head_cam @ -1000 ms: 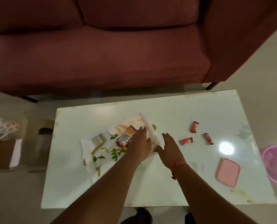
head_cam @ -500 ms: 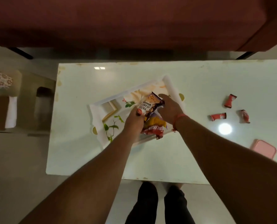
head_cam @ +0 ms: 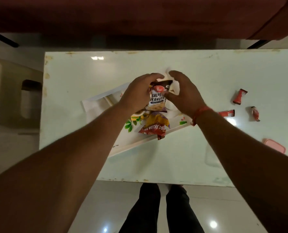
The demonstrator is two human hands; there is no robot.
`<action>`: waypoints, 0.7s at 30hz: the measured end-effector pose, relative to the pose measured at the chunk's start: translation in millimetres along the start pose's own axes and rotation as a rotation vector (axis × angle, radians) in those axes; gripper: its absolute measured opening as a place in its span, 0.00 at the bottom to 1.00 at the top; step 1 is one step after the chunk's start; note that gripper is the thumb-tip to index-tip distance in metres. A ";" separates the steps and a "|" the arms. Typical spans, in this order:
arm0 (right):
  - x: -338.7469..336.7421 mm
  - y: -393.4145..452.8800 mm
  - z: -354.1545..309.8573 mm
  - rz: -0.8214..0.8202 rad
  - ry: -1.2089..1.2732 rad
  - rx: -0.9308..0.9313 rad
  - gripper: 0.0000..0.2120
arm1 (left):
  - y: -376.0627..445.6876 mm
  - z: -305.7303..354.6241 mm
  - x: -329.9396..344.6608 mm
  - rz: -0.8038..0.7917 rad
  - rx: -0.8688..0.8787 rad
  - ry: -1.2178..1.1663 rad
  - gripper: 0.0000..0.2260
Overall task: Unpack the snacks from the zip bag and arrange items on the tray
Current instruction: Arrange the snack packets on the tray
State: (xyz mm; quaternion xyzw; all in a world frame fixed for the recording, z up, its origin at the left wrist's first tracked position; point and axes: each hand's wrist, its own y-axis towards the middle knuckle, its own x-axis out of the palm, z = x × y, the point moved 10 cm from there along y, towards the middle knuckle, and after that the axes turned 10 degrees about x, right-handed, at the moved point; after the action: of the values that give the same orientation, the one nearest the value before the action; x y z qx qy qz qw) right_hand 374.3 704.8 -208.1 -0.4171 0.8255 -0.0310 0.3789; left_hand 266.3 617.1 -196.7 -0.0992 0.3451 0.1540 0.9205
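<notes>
While both hands hover over the tray [head_cam: 99, 101] on the counter [head_cam: 76, 78], the left hand [head_cam: 138, 93] pinches the salted-peanuts packet [head_cam: 157, 101]; right hand [head_cam: 183, 93] spread, thumb touching the packet. Packet upright, long axis toward the sofa [head_cam: 139, 17], print facing the wearer. A second packet [head_cam: 154, 126] lies on the tray. Step: placing; next move likely lowers it flat beside that one.

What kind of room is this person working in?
Most likely a living room at home. A dark red sofa stands just beyond a low white coffee table, and the floor is glossy tile. Snack packets such as salted peanuts lie over a floral tray, which suits casual hosting.
</notes>
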 end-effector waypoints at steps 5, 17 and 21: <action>-5.2 29.7 5.7 -0.088 -0.075 0.129 0.16 | 34.0 23.3 4.3 -0.066 0.082 0.086 0.27; -17.0 56.6 66.3 0.076 -0.056 0.498 0.15 | -6.7 -41.3 71.5 0.057 -0.615 -0.351 0.24; -28.0 46.8 65.7 0.161 -0.045 0.473 0.21 | -8.9 -40.0 72.0 0.060 -0.627 -0.345 0.24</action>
State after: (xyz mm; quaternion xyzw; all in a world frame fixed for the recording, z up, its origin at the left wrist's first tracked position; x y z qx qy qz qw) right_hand 396.2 772.6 -255.2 -0.2503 0.8173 -0.1835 0.4855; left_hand 296.8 612.8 -273.6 -0.3391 0.1232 0.2937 0.8852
